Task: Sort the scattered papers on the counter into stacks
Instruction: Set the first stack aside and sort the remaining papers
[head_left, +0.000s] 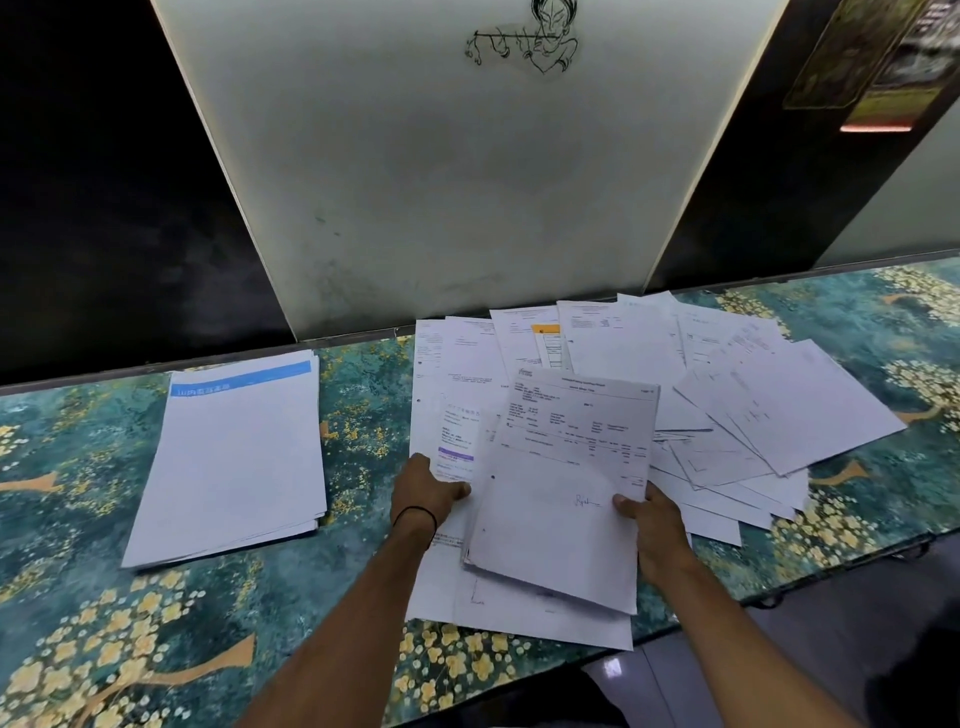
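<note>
A thin bundle of printed sheets (566, 483) is lifted a little above the counter, its signed front page facing me. My right hand (655, 525) grips its right edge with the thumb on top. My left hand (428, 491) holds the bundle's left edge, thumb at the paper's side. Under and behind the bundle lie scattered papers (753, 415), overlapping and fanned toward the right. A neat stack (234, 462) with a blue header strip on its top sheet rests at the left, apart from both hands.
The counter (104, 623) has a teal surface with yellow flower patterns. A white panel (441, 182) with a line drawing rises behind the papers, dark walls on both sides. The counter's front edge drops to a grey floor (831, 649) at the lower right.
</note>
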